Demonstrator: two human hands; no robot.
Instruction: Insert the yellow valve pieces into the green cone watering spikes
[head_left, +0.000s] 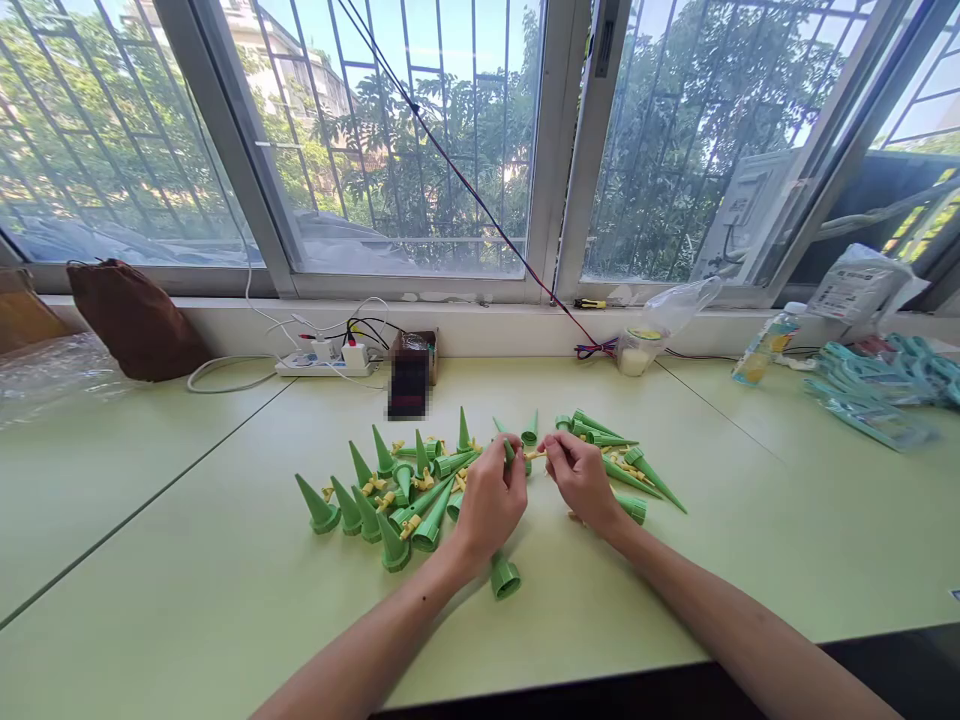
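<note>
My left hand [491,505] is closed around a green plastic cone-shaped spike [508,451], of which only a small part shows between the fingers. My right hand [583,482] pinches a small yellow plastic piece [535,455] close to that spike; whether the two touch I cannot tell. Around the left hand several green spikes [394,545] stand or lie with small yellow valve-like pieces [409,527] among them. More spikes [652,475] lie just beyond and to the right of my right hand. One spike [505,578] lies under my left wrist, its wide end toward me.
Along the windowsill are a brown bag [139,320], a white power strip [322,365] with cables, a dark box [411,375] and a plastic bag with a tub [637,350]. At the right are a bottle [766,345] and teal items in clear wrapping [877,390].
</note>
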